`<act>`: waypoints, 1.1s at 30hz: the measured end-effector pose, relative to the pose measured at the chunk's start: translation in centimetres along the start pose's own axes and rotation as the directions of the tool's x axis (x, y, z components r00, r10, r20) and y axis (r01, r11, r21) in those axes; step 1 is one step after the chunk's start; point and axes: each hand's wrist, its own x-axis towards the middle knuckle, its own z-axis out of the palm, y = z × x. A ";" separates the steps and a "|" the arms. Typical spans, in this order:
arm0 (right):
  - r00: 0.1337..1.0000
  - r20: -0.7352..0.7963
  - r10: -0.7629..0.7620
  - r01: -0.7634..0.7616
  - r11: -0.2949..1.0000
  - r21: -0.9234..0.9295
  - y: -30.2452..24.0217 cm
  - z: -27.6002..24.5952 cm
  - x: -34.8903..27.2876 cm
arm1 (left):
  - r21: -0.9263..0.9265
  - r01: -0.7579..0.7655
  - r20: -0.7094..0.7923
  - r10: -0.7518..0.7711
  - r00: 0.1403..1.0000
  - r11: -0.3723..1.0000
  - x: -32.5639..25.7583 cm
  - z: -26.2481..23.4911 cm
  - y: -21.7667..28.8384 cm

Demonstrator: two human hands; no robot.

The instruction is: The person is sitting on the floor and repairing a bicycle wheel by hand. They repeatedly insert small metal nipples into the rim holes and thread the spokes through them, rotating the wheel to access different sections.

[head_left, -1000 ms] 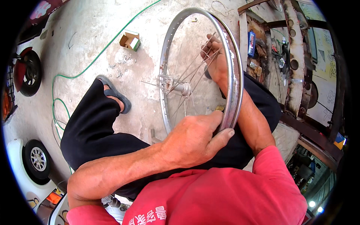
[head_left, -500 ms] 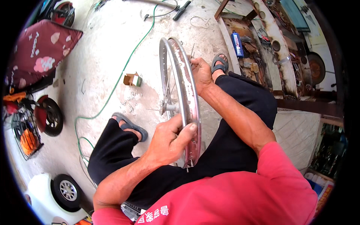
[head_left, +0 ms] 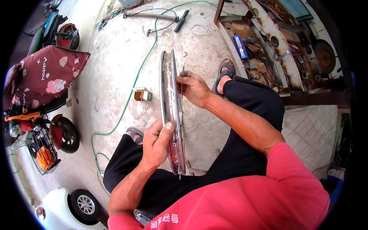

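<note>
Your left hand [head_left: 155, 145] clasps the rim [head_left: 171, 107] between thumb and fingers, while your right hand [head_left: 193, 88] meets its far side by the slender spokes [head_left: 182, 119]; whether those partly hidden fingers pinch one cannot be told. Held edge-on over the floor [head_left: 207, 132], the rim could twist if the left hold slackens, or a spoke bend under sideways pressure. Beyond lie small metal pieces [head_left: 144, 112] and an open box [head_left: 142, 94].

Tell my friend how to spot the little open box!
On the pale concrete floor, find the long thin green hose. Just right of it, left of the silver metal wheel rim, sits the small open cardboard box. Unlike the tiny silvery scattered bits below it, it's boxy, tan inside, with a green side.
</note>
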 end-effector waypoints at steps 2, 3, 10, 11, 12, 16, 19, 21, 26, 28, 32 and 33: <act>0.999 0.043 0.005 -0.003 0.999 -0.047 -0.2 0.8 -0.4 | 0.026 -0.010 0.004 0.010 1.000 1.000 0.0 -0.2 -0.4; 0.996 0.088 0.013 -0.010 0.999 -0.036 -0.2 0.7 -0.5 | 0.037 -0.015 0.005 0.015 1.000 0.999 0.0 -0.3 -0.4; 0.989 0.136 0.052 -0.060 0.997 0.051 -0.3 1.6 -1.4 | 0.048 0.001 -0.003 -0.001 1.000 0.999 0.0 -0.3 -0.4; 0.990 0.133 0.056 -0.057 0.998 0.006 0.1 1.6 -1.7 | 0.046 -0.005 0.004 0.004 1.000 0.999 0.1 -0.3 -0.3; 0.990 0.130 0.060 -0.055 0.998 -0.040 0.4 1.6 -1.8 | 0.045 -0.009 0.010 0.009 1.000 0.999 0.2 -0.2 -0.2; 0.983 0.174 0.059 -0.020 0.976 -0.218 2.5 0.5 -1.8 | 0.081 0.041 0.011 -0.042 0.999 0.996 0.2 -0.7 -0.6; 0.987 0.155 0.051 -0.003 0.955 -0.296 4.0 -0.1 -2.1 | 0.010 0.012 0.028 -0.013 1.000 1.000 0.3 -0.7 -0.5; 0.991 0.122 0.060 -0.014 0.938 -0.347 4.2 0.0 -2.2 | 0.010 0.012 0.019 -0.012 1.000 1.000 0.6 -0.9 -0.8; 0.993 0.070 0.094 -0.069 0.949 -0.308 4.2 0.0 -1.7 | 0.030 -0.025 0.015 0.025 1.000 0.999 0.7 -1.1 -1.0; 0.995 0.037 0.089 -0.071 0.940 -0.333 3.7 -0.1 -1.4 | 0.051 -0.060 0.009 0.060 0.998 0.997 0.6 -1.0 -1.1; 0.997 0.071 0.027 -0.001 0.937 -0.348 2.0 1.1 -1.7 | 0.006 -0.040 0.009 0.040 0.999 0.999 0.7 -0.7 -0.5; 0.998 0.056 -0.007 0.029 0.921 -0.388 1.7 1.4 -1.8 | 0.018 -0.045 0.021 0.045 0.999 0.999 0.8 -0.7 -0.7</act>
